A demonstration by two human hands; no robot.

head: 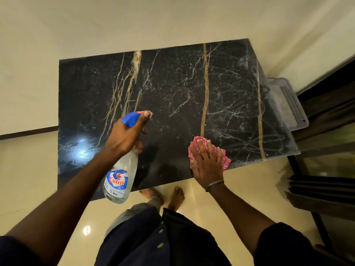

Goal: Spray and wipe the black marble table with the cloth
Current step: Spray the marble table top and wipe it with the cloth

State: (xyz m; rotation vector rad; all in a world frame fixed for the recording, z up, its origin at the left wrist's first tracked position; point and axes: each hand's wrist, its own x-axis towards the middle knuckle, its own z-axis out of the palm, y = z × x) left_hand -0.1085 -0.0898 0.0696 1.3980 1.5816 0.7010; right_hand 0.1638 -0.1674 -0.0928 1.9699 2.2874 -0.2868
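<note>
Black marble surface (172,83) veined in gold and white, far edge at a cream wall (172,22), near edge just ahead of two bare feet (175,196) on a glossy cream floor (240,189). Speckled with fine droplets across the middle, streaked with looping wipe marks on the right part, lit by a glare at the near left.

Pink checked cloth (226,161) flat on the near right part, pressed under the right grip (208,164), fingers straight and spread. Clear plastic spray bottle with blue trigger head (121,175) held above the near middle, left grip (124,137) curled round its neck, thumb along the top.

Most of the cloth hidden beneath the palm; trigger finger hard to make out.

Pale perforated plastic basket (290,104) beside the right edge. Thin metal bangle (214,184) on the right wrist. Dark stacked items (317,185) at far right, unclear.
</note>
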